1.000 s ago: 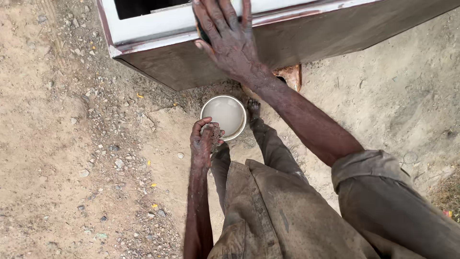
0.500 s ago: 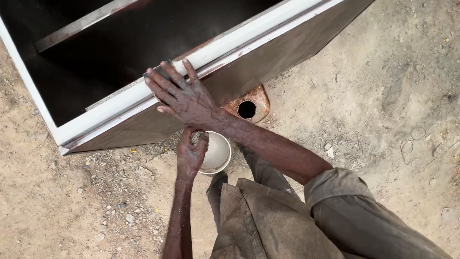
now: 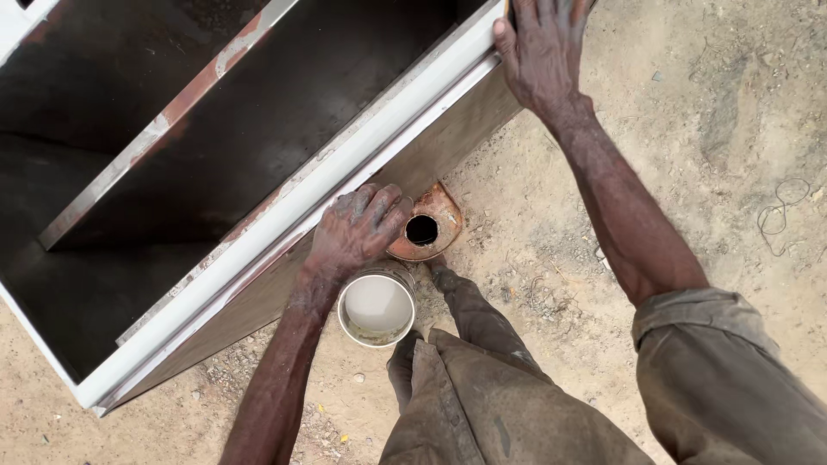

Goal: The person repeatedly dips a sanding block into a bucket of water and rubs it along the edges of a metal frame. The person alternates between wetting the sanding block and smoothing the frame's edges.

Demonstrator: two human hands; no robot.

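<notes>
- A white tin [image 3: 376,307] of pale paint is standing on the ground, just below the left hand [image 3: 357,228].
- Left hand is pressing, fingers curled, against the cabinet's [image 3: 258,129] white rim.
- Right hand [image 3: 543,47] is lying spread open on its far corner.
- Sandy, pebbled ground [image 3: 689,155] is surrounding everything outdoors.

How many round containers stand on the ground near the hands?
2. A white can stands on the sand just below the left hand. A rusty can, its lid with a dark hole, stands beside that hand against the cabinet. Others may be hidden behind the cabinet.
</notes>
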